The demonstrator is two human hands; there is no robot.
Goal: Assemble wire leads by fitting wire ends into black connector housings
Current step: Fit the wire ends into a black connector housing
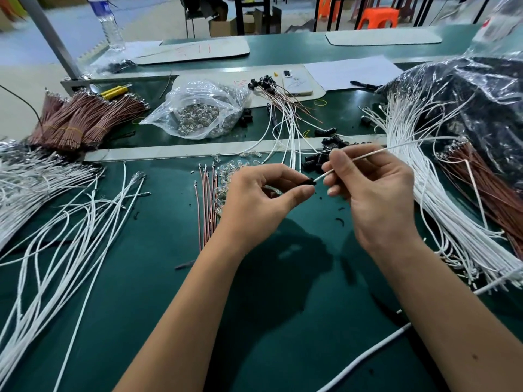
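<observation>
- The left hand pinched a small black plastic connector housing between thumb and forefinger, above the green bench mat.
- The right hand gripped a thin white insulated wire between curled fingers, just behind its bare end.
- The wire's long axis ran from upper right down to lower left, its tip pointing at the housing's open face and touching it or just short of it; how far it sat inside could not be told.
- The housing lay directly left of the right fingertips, so seating the end probably called for a short push along that same line.
- Loose black housings lay just beyond the hands, with a fanned white wire bundle to the right.
</observation>
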